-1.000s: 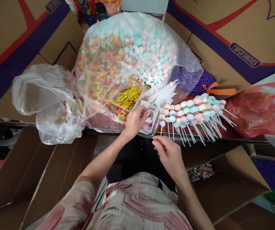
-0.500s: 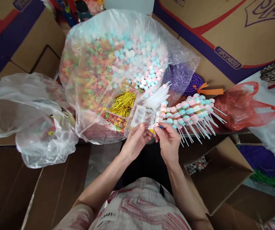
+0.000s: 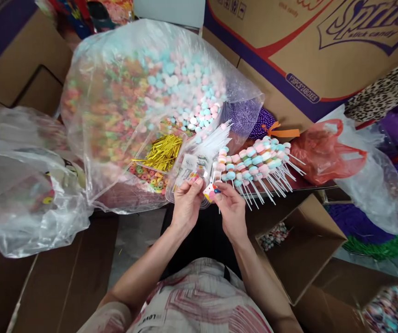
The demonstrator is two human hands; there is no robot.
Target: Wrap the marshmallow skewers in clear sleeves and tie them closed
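Observation:
My right hand [image 3: 233, 207] is closed in a pinch on a small printed wrapper [image 3: 210, 190], white and yellow with coloured spots. Close beside it, my left hand [image 3: 188, 203] is closed too, thumb against fingers. A bit of pink and red shows at its fingertips, too small to name. Both hands are over the front of a clear plastic tray [image 3: 170, 194] that has printed slips and white sticks [image 3: 213, 138] in or on it. Right of the hands lie candy skewers [image 3: 254, 159], pink and blue sweets threaded on white sticks.
A large clear bag [image 3: 115, 115] of ring sweets and pastel tablets fills the table's middle. Gold twist ties [image 3: 164, 151] lie in a clear box. Purple beads [image 3: 263, 122] and a red bag [image 3: 327, 152] are at right. Below stands an open carton [image 3: 306, 249].
The view has turned right, so the table things sit farther left. My hands have parted slightly, with the wrapper now in the right hand and a pink-red bit showing at my left fingertips.

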